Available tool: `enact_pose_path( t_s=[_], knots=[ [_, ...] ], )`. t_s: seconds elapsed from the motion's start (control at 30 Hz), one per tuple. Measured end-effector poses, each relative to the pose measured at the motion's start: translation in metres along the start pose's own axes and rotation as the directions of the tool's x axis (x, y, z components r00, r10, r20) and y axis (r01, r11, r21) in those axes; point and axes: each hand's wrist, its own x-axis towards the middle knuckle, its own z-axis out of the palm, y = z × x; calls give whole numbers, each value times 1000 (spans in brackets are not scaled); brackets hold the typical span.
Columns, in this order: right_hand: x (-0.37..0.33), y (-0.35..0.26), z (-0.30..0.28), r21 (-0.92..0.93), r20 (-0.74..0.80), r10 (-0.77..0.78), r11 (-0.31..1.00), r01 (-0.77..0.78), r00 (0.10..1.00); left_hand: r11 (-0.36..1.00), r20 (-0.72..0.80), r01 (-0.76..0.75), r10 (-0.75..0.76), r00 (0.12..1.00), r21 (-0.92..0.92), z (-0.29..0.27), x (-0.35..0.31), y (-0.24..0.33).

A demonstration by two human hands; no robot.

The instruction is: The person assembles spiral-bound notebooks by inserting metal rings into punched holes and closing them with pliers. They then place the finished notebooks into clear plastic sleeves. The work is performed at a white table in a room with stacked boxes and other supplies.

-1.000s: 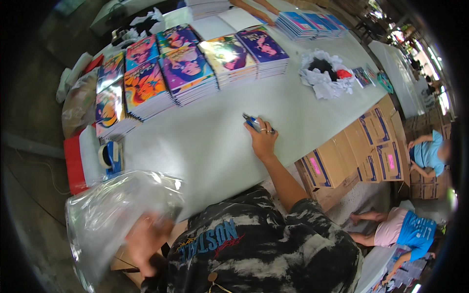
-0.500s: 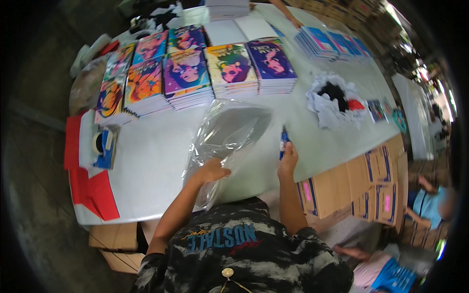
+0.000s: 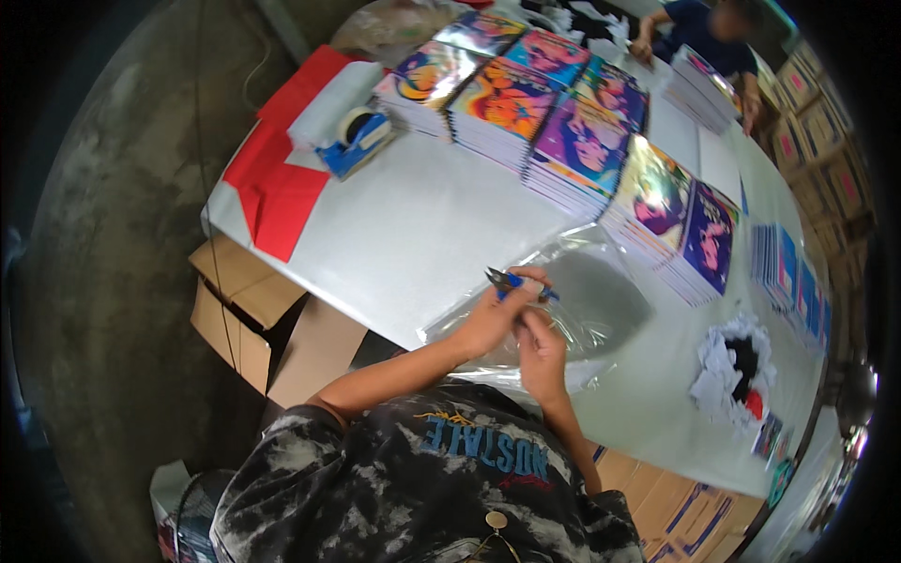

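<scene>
My left hand (image 3: 497,314) is closed round a small pair of side cutters (image 3: 507,281) with blue handles, their dark jaws pointing left. Close against it, my right hand (image 3: 542,345) has its fingers drawn together; what they hold, if anything, is hidden. Beneath both hands a clear plastic bag (image 3: 605,286) lies flat on the white table (image 3: 375,220) near its front edge. Just beyond the bag stand stacks of spiral-bound notebooks (image 3: 591,141) with colourful illustrated covers.
At the left are a blue tape dispenser (image 3: 357,141) and red sheets (image 3: 282,192). Crumpled white paper (image 3: 718,375) and blue-covered books (image 3: 788,272) lie on the right. Across the table a person (image 3: 709,42) handles a stack. An open cardboard box (image 3: 239,314) sits below the left edge.
The view has swung left. My hands have come together over the bag, and the side cutters have passed from my right hand into my left.
</scene>
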Motion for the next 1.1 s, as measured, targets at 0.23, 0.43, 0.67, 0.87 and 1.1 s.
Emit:
enact_pose_path(
  t_s=[0.23,0.43,0.67,0.87,1.1],
  knots=[
    [-9,4,-13,-208,-488,-36,975,-77,872,842,-765,102,422,487,529,-234,2,44],
    [-71,69,-61,249,-823,472,799,-547,315,155,-668,873,708,229,463,-394,-32,65],
    [-74,74,-17,447,-614,725,646,-619,312,167,-772,879,569,285,447,-438,-10,35],
    [-73,96,-27,355,-645,635,742,-569,425,263,-832,872,499,243,412,-485,24,64],
    [-78,113,-32,309,-638,597,777,-549,487,285,-863,838,358,356,465,-468,44,79]
  ],
)
